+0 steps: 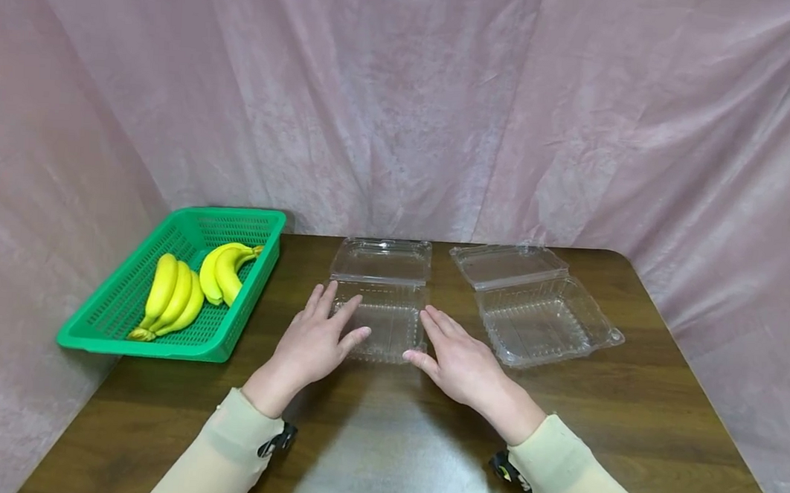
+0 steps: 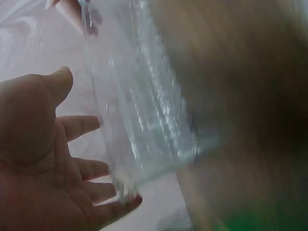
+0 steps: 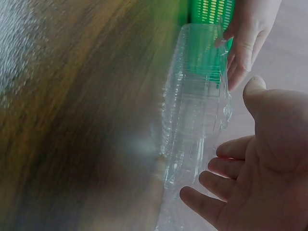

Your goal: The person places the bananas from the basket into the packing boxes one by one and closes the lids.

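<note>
Sleeves, left hand (image 1: 315,343) and right hand (image 1: 459,361), fingers released, flanking open clear box (image 1: 381,305) mid-table. Dark wood table (image 1: 385,439); second box (image 1: 533,306); green basket (image 1: 129,329), bananas (image 1: 192,288); pink drape (image 1: 403,90) behind.

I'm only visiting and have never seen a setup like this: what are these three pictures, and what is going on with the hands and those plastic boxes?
No machine here: a person wears three cameras. The wide picture comes from the head, the two blurry close-ups from each wrist. On the brown table lie two clear plastic clamshell boxes, both open. The left hand and right hand rest flat at either side of the nearer box, fingers straight, with no grip closed round it. The other open box lies to the right. At the left edge a green basket holds two bunches of bananas.
</note>
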A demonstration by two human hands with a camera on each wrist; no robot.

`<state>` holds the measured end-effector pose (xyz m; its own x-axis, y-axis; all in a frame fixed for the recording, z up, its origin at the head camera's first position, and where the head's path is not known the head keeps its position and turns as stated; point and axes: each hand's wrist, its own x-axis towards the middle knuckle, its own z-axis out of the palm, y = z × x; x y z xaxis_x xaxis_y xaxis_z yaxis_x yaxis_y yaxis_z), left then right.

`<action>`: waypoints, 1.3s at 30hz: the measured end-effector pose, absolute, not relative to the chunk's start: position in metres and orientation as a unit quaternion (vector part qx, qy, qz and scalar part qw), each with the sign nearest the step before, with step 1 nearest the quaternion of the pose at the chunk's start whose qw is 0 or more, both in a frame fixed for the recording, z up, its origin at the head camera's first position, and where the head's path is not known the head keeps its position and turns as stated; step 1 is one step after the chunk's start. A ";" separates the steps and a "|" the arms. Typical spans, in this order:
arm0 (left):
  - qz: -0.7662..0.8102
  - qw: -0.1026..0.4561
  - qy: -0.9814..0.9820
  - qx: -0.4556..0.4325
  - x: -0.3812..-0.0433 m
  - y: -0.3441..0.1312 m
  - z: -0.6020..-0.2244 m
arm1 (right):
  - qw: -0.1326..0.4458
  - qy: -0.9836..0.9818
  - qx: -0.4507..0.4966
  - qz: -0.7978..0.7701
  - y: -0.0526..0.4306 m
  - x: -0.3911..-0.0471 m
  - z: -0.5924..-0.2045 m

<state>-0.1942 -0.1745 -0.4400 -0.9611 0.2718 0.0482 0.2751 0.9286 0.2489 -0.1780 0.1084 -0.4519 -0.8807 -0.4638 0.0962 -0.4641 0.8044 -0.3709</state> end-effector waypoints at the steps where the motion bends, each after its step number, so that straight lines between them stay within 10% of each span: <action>1: -0.134 0.004 -0.982 -0.135 -0.196 -0.177 -0.439 | -0.002 -0.950 0.244 0.196 0.109 -0.178 -0.452; 39: -0.163 -0.022 -0.979 -0.120 -0.203 -0.188 -0.457 | -0.016 -0.951 0.223 0.211 0.105 -0.201 -0.460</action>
